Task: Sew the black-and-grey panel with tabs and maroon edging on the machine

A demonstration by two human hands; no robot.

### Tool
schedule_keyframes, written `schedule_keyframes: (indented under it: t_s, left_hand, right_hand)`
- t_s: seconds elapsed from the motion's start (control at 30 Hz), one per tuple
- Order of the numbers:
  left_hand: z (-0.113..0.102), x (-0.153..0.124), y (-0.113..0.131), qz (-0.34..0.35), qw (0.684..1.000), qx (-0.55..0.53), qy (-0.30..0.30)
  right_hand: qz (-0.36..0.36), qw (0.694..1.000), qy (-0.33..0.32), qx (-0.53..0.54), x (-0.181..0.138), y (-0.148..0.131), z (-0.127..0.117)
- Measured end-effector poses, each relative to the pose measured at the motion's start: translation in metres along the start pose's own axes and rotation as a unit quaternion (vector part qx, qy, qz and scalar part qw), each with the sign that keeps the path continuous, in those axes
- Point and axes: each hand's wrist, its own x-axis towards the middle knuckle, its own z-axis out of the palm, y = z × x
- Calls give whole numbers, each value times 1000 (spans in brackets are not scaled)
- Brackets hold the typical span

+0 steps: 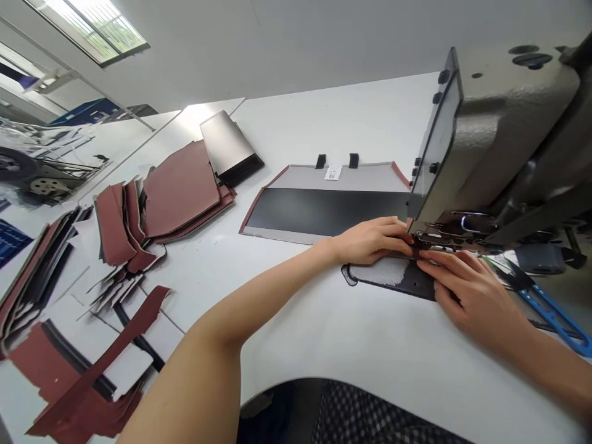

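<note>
Pressing down on a dark panel with a pale patch [393, 277], which lies flat on the white worktable [324, 111], its upper edge running in beneath the presser foot [420, 240] of an industrial sewing machine [499, 135]. Left hand [370, 242]: fingers pressed together at that edge; whether they pinch it, cannot tell. Right hand [472, 296]: fingers slightly spread, flat on the panel. Grey-and-black panel with QR label [324, 209] lies just beyond the left hand; reddish-brown leather pieces [180, 191] are piled well to the left.

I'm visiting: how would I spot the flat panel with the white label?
Start at the big grey sewing machine on the white table. Beyond the left hand lies a flat black-and-grey panel. Only it carries a small white label and two black tabs.
</note>
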Motion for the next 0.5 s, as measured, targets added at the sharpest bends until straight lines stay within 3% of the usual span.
schedule_keyframes:
  t_s: [0.2,0.5]
  left_hand:
    - [2,6,-21,-1,1000,11,22]
    - [6,6,-21,-18,998,7,63]
  right_hand:
    - [-4,1000,2,5,0,-1,0]
    - [-13,1000,5,2,1,0,0]
